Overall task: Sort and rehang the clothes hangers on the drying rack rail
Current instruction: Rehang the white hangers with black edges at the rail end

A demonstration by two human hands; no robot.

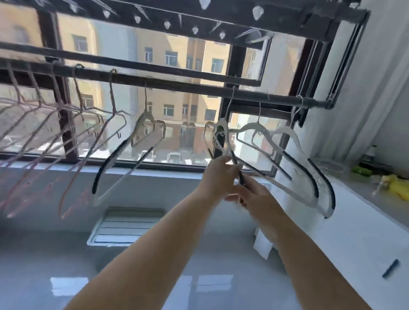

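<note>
Two bare hands reach up together to one white hanger (220, 133) that hangs by its hook from the rail (178, 86), right of the rail's middle. The left hand (219, 173) has its fingertips closed on the hanger's lower part. The right hand (255, 196), just below and touching the left, is curled round the hanger's black-padded arm; blur hides the exact lie of the fingers. Just beside the held hanger, toward the rail's right end, two more white hangers (285, 132) with black-padded shoulders hang tilted, their lower ends swung out to the right. On the other side, near the rail's middle, a lone white hanger (146, 117) of the same kind hangs apart from the rest. Pink wire hangers (35, 115) crowd the rail's left end, all slanted the same way. Above the rail runs the rack's dark upper frame (229, 16) with white clips (204, 1) hanging from it. Behind is a window (170, 58) looking onto yellow buildings. At the right hangs a white curtain (372, 92), and the counter (371, 199) below it carries a yellow bag (403, 190) and a green item (361, 171) near its far end. A vent grille (126, 224) sits in the wall under the window.
</note>
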